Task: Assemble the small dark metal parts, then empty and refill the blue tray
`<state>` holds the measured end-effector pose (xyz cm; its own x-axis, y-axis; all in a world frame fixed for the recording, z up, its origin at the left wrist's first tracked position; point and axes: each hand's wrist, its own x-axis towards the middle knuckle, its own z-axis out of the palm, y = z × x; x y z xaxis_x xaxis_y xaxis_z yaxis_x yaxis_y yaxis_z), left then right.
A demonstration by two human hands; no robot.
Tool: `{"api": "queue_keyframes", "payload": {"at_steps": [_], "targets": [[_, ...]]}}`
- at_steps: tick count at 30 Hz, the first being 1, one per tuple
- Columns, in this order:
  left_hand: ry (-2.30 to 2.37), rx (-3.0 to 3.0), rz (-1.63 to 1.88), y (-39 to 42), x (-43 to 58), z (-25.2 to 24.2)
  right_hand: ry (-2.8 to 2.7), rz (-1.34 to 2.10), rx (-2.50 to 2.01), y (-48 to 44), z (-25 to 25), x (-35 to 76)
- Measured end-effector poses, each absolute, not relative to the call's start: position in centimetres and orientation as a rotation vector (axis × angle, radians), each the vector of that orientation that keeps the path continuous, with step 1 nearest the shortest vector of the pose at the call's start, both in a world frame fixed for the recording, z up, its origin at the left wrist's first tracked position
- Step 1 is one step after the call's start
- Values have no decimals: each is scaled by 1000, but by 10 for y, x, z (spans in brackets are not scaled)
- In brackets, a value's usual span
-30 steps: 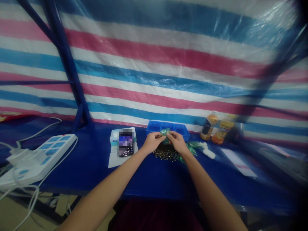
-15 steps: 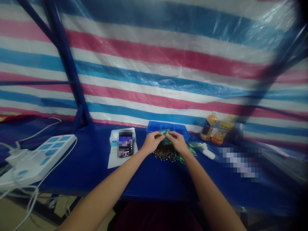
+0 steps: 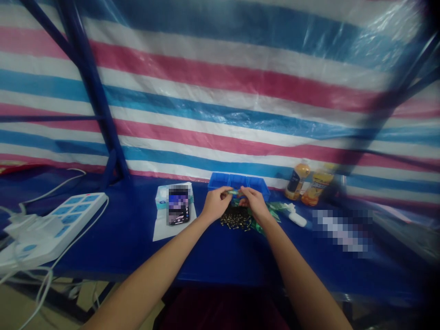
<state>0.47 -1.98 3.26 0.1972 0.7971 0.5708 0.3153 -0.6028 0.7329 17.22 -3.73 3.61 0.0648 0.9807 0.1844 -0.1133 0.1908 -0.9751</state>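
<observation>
A small, thin green piece [image 3: 234,192] is pinched between my two hands and seen nearly edge-on; its exact kind is unclear. My left hand [image 3: 216,204] grips its left end with thumb and fingers. At the other end, the fingertips of my right hand [image 3: 255,202] are closed on it. Just below lies a heap of small brass-coloured metal parts [image 3: 237,220], partly hidden by the hands. More green pieces [image 3: 274,210] lie beside and under my right wrist. Behind the hands stands a blue compartment tray [image 3: 219,177], whose contents I cannot see.
A lit phone [image 3: 178,208] leans on a tissue pack [image 3: 161,197] at the left. Farther left is a white power strip [image 3: 58,227] with cables. To the right are a white case-like object [image 3: 297,219] and two drink bottles [image 3: 296,182] [image 3: 316,187].
The green piece has tilted from showing its flat face to nearly edge-on. My right hand's fingers have shifted and curled below it. The view has moved slightly.
</observation>
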Motion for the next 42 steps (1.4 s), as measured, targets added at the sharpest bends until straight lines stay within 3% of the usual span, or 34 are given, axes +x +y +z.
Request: {"api": "queue_keyframes", "payload": {"at_steps": [8,18,42], "targets": [[857,1636,1364,-14,4,35,-1185,1024,-953,-39,36,172],[834,1682,1429,-10,7,31,-1237,1255,-1084,-43,37,168],[944,1836,1432,-19,7,34,-1231,1127,-966,-41,35,173]]}}
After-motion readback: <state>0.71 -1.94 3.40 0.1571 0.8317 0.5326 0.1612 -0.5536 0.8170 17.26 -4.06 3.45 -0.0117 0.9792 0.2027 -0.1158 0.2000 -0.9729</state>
